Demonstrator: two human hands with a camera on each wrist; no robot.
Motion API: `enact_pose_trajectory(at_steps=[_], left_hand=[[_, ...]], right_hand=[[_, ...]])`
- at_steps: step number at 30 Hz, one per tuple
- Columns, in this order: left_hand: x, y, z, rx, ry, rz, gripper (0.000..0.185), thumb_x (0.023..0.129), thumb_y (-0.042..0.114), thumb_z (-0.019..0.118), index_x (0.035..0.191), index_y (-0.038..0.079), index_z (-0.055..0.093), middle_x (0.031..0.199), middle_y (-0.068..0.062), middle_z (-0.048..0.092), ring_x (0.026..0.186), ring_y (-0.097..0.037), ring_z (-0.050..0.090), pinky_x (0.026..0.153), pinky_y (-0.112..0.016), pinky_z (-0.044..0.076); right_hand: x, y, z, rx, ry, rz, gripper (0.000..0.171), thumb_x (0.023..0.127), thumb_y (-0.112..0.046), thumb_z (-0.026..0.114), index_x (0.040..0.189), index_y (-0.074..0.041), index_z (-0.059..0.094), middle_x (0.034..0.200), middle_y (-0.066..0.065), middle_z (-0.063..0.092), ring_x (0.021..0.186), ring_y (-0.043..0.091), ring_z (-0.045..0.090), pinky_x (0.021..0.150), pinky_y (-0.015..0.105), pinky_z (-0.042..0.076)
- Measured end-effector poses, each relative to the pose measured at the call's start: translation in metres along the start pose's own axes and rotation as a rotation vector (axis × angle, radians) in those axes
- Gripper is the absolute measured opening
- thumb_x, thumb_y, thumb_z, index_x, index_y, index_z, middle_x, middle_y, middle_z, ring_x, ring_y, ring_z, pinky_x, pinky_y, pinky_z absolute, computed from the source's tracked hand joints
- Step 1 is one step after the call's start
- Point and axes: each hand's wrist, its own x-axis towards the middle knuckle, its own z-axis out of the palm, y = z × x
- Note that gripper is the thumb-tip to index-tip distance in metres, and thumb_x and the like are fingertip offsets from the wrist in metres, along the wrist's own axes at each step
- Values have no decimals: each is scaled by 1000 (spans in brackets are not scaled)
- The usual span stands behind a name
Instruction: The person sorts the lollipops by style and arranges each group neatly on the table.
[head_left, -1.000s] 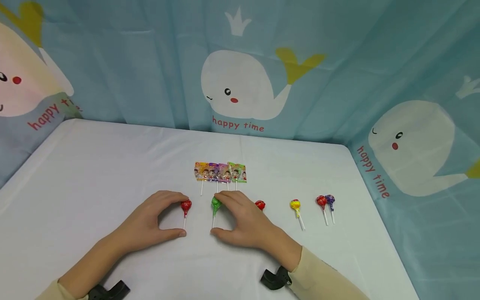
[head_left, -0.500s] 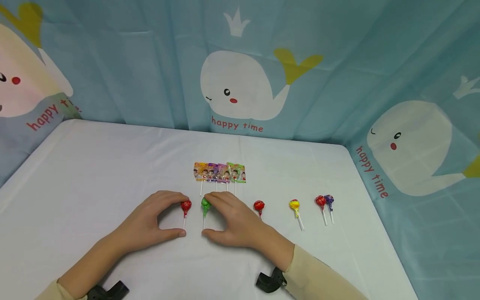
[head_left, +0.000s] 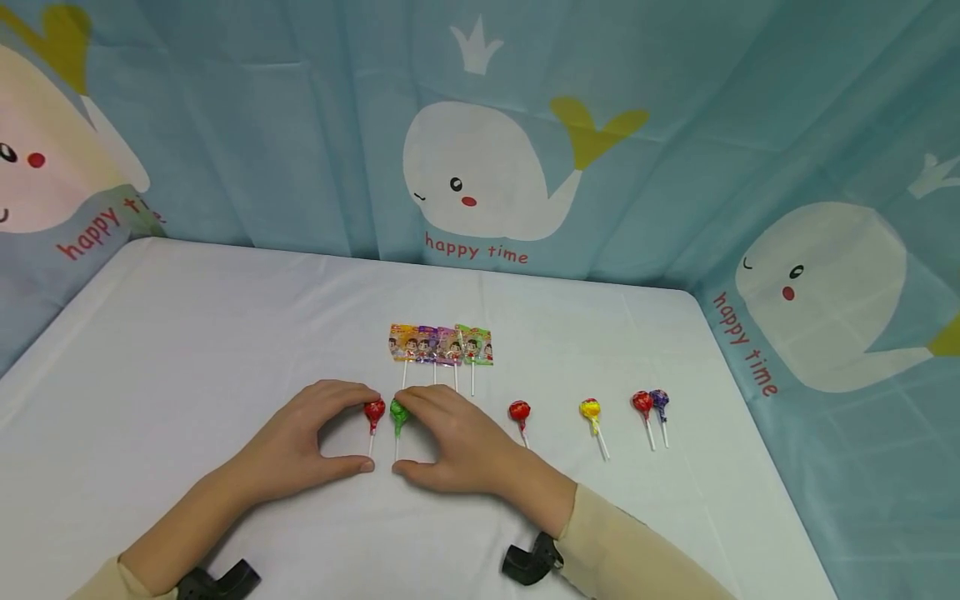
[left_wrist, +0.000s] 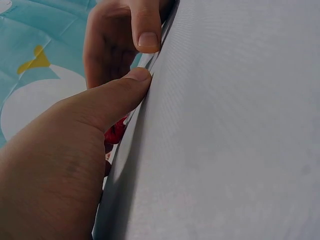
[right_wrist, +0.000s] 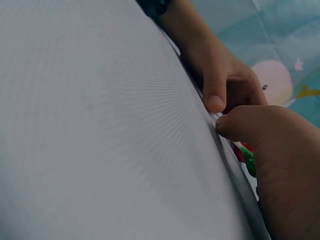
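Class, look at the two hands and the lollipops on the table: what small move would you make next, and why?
Probably let the right hand release the green lollipop: it lies beside the red lollipop held by the left hand, heads almost touching and sticks parallel.

Perhaps playroom (whale curtain [head_left: 487,167], table [head_left: 187,317])

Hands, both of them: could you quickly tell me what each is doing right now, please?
Left hand: pinches the red lollipop against the table.
Right hand: pinches the green lollipop.
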Motion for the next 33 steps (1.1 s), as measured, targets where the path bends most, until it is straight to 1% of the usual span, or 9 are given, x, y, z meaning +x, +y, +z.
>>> enact_pose_trajectory(at_steps=[6, 11, 21, 33], left_hand=[[0, 0, 1, 2, 9, 14, 82, 73, 40, 104, 144, 19, 69, 141, 9, 67, 133, -19, 59, 117, -13, 29], [-1, -1, 2, 1, 9, 10, 84, 71, 38, 106, 144, 20, 69, 142, 11, 66, 134, -17, 59, 118, -13, 29], [0, -1, 2, 4, 6, 7, 84, 71, 38, 106, 144, 20, 69, 141, 12, 67, 133, -16, 59, 118, -14, 30], [1, 2, 0, 0, 7, 9, 84, 70, 35, 106, 143, 18, 69, 140, 10, 68, 132, -17, 59, 117, -13, 29]], right_hand=[[5, 2, 4, -29, -1, -23, 81, 91, -42, 86, 153, 1, 56, 153, 8, 61, 143, 19, 54, 124, 28, 37], [8, 3, 6, -47, 1, -29, 80, 91, -45, 86, 152, -1, 58, 150, 7, 63, 141, 19, 56, 123, 29, 39], [9, 2, 6, -12, -30, 26, 79, 90, -43, 87, 152, -4, 58, 151, 4, 62, 143, 18, 54, 124, 30, 38], [8, 4, 6, 7, -33, 29, 82, 91, -45, 87, 154, -3, 56, 154, 5, 60, 145, 18, 52, 125, 30, 37]])
